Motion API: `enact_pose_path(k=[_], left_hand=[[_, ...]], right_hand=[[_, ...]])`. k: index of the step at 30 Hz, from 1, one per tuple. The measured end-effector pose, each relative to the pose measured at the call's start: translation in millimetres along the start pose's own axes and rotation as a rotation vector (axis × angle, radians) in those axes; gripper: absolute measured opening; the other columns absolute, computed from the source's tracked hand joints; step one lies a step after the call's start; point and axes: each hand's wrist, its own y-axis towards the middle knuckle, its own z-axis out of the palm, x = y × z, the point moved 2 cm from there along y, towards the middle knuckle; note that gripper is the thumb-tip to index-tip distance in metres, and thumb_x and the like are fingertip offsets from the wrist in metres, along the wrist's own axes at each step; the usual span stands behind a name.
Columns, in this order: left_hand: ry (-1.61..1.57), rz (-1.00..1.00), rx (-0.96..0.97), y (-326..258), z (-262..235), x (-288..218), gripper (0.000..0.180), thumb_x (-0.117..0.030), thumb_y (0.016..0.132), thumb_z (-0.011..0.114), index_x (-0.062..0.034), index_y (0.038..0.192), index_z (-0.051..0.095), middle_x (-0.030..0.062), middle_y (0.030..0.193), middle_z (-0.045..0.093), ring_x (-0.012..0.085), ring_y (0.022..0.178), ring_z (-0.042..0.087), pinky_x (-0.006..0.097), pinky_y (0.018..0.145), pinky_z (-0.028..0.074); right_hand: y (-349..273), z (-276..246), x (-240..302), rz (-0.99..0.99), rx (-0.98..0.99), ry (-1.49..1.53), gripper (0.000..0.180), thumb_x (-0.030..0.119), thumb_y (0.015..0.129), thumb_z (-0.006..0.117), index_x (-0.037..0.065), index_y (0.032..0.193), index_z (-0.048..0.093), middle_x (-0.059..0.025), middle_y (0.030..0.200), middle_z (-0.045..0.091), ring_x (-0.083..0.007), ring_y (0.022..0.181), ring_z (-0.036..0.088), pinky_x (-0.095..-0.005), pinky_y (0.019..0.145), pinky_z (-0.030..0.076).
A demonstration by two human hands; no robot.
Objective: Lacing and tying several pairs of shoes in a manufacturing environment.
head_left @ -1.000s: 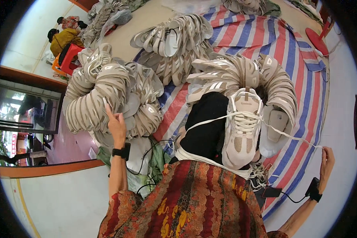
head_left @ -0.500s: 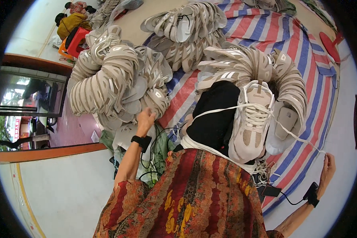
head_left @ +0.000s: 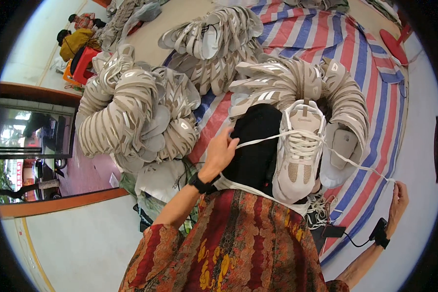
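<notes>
A beige-and-white sneaker (head_left: pixel 297 187) rests on my lap, toe toward me, laces criss-crossed over its tongue. To the right, my right hand (head_left: pixel 399 197) pinches the end of a white shoelace (head_left: pixel 357 164) stretched taut from the shoe. The other length of shoelace (head_left: pixel 263 140) runs left across my black-clad thigh (head_left: pixel 258 121). My left hand (head_left: pixel 221 153) is beside that thigh at this length, thumb and fingers apart; its fingertips are close to the lace, and I see no firm hold on it.
Bundles of beige shoe uppers (head_left: pixel 131 109) lie left, with more uppers (head_left: pixel 214 41) ahead and a curved row (head_left: pixel 350 92) behind the sneaker. A striped sheet (head_left: pixel 374 112) covers the floor. A black cable (head_left: pixel 357 243) and small box lie near my right wrist; loose laces (head_left: pixel 319 211) are beside my lap.
My left hand has moved right and up from the left bundle of uppers to the lace by my thigh. My right hand still holds its lace end out to the right.
</notes>
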Motion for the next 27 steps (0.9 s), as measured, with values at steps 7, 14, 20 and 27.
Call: enact_pose_path(k=[7, 14, 20, 27], left_hand=[[-0.164, 0.473, -0.01, -22, 19, -35, 0.029, -0.007, 0.079, 0.057, 0.0004, 0.106, 0.048, 0.0159, 0.097, 0.052, 0.0279, 0.09, 0.051, 0.032, 0.08, 0.042], [-0.01, 0.616, 0.051, -12, 35, -69, 0.034, -0.019, 0.076, 0.06, -0.0015, 0.103, 0.048, 0.0155, 0.094, 0.051, 0.032, 0.092, 0.045, 0.039, 0.079, 0.034], [-0.127, 0.369, 0.369, 4, 47, -80, 0.027, -0.025, 0.087, 0.048, 0.0011, 0.093, 0.045, 0.0175, 0.074, 0.057, 0.0371, 0.069, 0.055, 0.04, 0.062, 0.043], [-0.48, -0.239, 0.749, 37, 47, -79, 0.044, -0.041, 0.087, 0.045, -0.0007, 0.073, 0.055, 0.0051, 0.062, 0.056, 0.0116, 0.05, 0.052, 0.023, 0.042, 0.042]], right_hand=[[13, 8, 9, -0.072, -0.08, -0.055, 0.01, 0.005, 0.086, 0.049, -0.002, 0.09, 0.054, -0.0074, 0.079, 0.052, -0.0136, 0.072, 0.048, -0.0249, 0.067, 0.04], [15, 22, -12, -0.239, -0.194, -0.23, 0.007, 0.003, 0.083, 0.049, -0.002, 0.087, 0.052, -0.0112, 0.076, 0.045, -0.0225, 0.068, 0.046, -0.0284, 0.062, 0.039], [22, 24, 1, -0.177, -0.281, -0.349, 0.012, -0.002, 0.077, 0.051, -0.002, 0.09, 0.053, -0.0127, 0.08, 0.044, -0.0271, 0.075, 0.048, -0.0311, 0.067, 0.04], [19, 22, -37, -0.212, -0.372, -0.664, 0.021, 0.004, 0.077, 0.054, 0.003, 0.098, 0.058, -0.0147, 0.085, 0.049, -0.0269, 0.08, 0.05, -0.0345, 0.071, 0.04]])
